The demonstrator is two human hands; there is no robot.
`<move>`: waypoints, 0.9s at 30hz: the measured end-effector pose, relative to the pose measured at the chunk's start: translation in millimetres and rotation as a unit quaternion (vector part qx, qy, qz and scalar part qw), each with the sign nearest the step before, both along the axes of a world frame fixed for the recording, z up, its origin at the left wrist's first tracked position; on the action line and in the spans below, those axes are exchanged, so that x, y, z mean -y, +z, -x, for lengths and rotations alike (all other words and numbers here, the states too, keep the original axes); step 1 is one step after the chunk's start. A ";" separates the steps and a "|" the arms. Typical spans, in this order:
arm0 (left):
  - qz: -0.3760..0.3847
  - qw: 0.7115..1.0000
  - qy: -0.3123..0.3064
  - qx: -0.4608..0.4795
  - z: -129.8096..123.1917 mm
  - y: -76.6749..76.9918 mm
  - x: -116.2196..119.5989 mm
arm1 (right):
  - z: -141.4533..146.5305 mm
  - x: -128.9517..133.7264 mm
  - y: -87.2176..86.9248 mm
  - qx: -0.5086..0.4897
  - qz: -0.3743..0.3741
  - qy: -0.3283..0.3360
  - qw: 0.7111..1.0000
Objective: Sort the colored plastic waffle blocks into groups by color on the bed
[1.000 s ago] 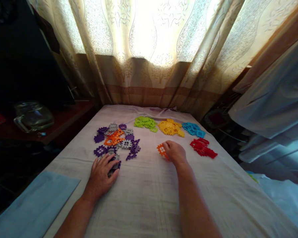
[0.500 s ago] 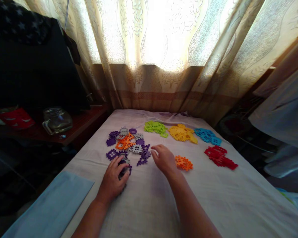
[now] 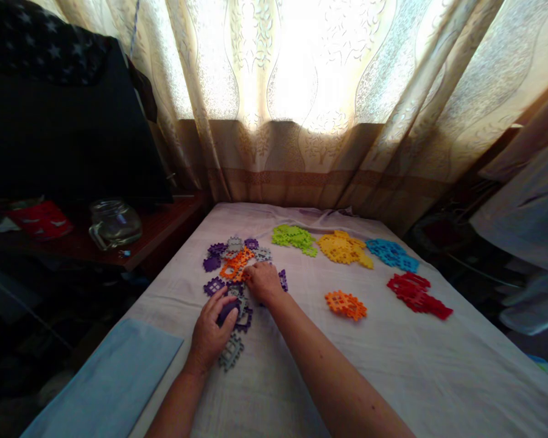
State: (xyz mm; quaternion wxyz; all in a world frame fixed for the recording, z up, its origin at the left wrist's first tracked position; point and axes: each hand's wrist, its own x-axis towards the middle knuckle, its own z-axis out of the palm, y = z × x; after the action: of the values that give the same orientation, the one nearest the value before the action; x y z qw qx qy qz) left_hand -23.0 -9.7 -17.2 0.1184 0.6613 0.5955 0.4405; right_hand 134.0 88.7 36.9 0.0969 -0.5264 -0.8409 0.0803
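My left hand (image 3: 214,328) is wrapped round a dark purple piece (image 3: 229,311) at the near side of a mixed pile. Over that pile my right hand (image 3: 261,281) reaches to the orange pieces (image 3: 236,263); its fingertips point down and what they hold, if anything, is hidden. Purple pieces (image 3: 212,263) and grey pieces (image 3: 234,244) surround the orange ones. A grey toothed piece (image 3: 231,353) lies beside my left wrist. Farther right is a separate small orange pile (image 3: 346,305).
Green (image 3: 294,237), yellow (image 3: 344,247), blue (image 3: 393,253) and red (image 3: 418,294) piles lie across the back and right of the cloth-covered surface (image 3: 393,365). A light blue folded cloth (image 3: 105,371) is at the left. A glass jug (image 3: 114,224) stands on the side table.
My right hand has moved left, from beside the purple pieces onto the mixed pile. My left hand now shows a purple piece in its grasp. The view has shifted slightly.
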 end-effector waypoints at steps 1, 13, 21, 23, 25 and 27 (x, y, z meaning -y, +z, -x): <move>0.002 1.000 0.000 0.000 -0.5 0.2 0.1 | -1.0 3.4 -1.5 -0.008 -0.011 -0.007 1.000; 0.008 1.000 -0.002 -0.021 2.3 0.3 -1.6 | -97.6 46.3 8.9 -0.159 -0.077 -0.141 0.974; -0.002 1.000 -0.003 -0.026 2.8 1.2 -2.9 | -194.8 70.9 -3.3 -0.159 -0.067 -0.303 0.937; -0.004 1.000 0.006 -0.018 2.9 1.9 -2.3 | -209.6 77.1 -8.2 -0.189 -0.075 -0.321 0.925; -0.001 1.000 0.024 -0.011 3.5 4.2 -2.4 | -224.6 84.9 -13.9 -0.215 -0.073 -0.350 0.909; 0.009 0.999 0.045 -0.018 5.1 10.1 -5.2 | -239.4 93.4 -21.7 -0.233 -0.064 -0.382 0.892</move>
State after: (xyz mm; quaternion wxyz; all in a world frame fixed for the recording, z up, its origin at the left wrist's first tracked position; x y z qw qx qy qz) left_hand -28.1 -4.5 -7.2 0.0940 0.6402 0.6310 0.4279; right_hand 373.4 -4.7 15.2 0.3467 -0.7662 -0.5311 0.1033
